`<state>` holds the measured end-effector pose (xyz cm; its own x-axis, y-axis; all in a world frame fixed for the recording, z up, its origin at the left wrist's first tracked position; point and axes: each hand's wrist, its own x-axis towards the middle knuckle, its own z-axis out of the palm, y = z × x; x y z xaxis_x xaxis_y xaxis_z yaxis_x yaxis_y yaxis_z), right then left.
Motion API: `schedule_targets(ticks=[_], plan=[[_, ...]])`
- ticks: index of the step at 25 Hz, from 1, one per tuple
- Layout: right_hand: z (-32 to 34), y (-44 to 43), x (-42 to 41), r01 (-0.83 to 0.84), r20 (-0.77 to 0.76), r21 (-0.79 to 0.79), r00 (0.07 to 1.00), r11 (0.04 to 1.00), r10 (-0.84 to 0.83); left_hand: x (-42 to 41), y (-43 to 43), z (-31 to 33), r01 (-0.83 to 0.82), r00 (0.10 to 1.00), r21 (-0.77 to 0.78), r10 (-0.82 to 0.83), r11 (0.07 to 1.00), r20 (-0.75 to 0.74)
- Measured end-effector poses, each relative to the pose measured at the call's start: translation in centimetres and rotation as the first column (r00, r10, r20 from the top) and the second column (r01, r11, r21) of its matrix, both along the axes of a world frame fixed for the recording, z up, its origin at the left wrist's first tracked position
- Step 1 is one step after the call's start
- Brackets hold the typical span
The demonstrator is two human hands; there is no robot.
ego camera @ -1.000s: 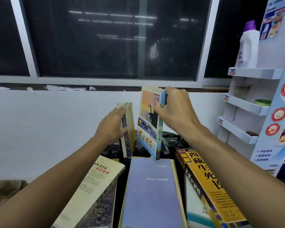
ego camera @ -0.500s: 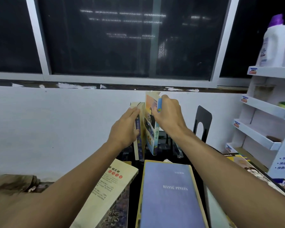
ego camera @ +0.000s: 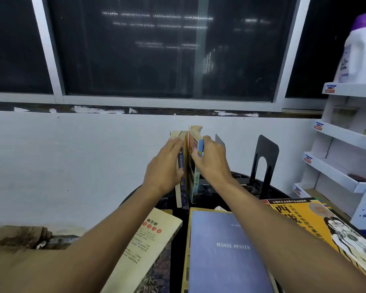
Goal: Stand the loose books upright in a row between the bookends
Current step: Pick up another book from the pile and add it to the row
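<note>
In the head view, the left hand (ego camera: pixel 165 168) holds a dark-spined book (ego camera: pixel 181 163) upright between fingers and thumb. The right hand (ego camera: pixel 211 159) grips a blue-spined book (ego camera: pixel 195 180) standing just beside it. A black bookend (ego camera: pixel 264 163) stands right of the right hand, and a blue book (ego camera: pixel 220 250) lies flat on the worktop (ego camera: pixel 179 240) between the forearms.

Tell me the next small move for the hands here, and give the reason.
Probably let the right hand release the light-spined book and reach for the blue book lying flat in front, while the left hand holds the dark-spined book. Both stand upright side by side, but the bookend stands apart to the right, so they need support.
</note>
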<state>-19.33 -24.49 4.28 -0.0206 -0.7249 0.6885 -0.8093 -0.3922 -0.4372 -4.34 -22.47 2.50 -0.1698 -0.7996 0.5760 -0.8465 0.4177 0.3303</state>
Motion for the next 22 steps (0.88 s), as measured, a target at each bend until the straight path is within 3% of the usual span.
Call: schedule_targets(ticks=[5, 9, 16, 22], plan=[[-1.4, -0.7, -0.1, -0.016, 0.015, 0.04, 1.0, 0.999, 0.016, 0.0, -0.2, -0.2, 0.01, 1.0, 0.007, -0.01, 1.0, 0.004], [-1.6, -0.6, -0.6, -0.137, 0.054, 0.083, 0.99, 0.987, 0.133, -0.2, -0.2, 0.0, 0.011, 1.0, 0.005, -0.011, 1.0, 0.002], [-1.5, 0.4, -2.6, -0.367, 0.049, 0.261, 0.929, 0.893, 0.367, -0.2, -0.1, 0.1, -0.005, 1.0, 0.028, 0.004, 1.0, 0.007], [-1.3, 0.0, -3.0, -0.421, 0.074, 0.389, 0.901, 0.819, 0.428, -0.4, 0.1, 0.3, 0.027, 1.0, 0.002, -0.027, 1.0, -0.005]])
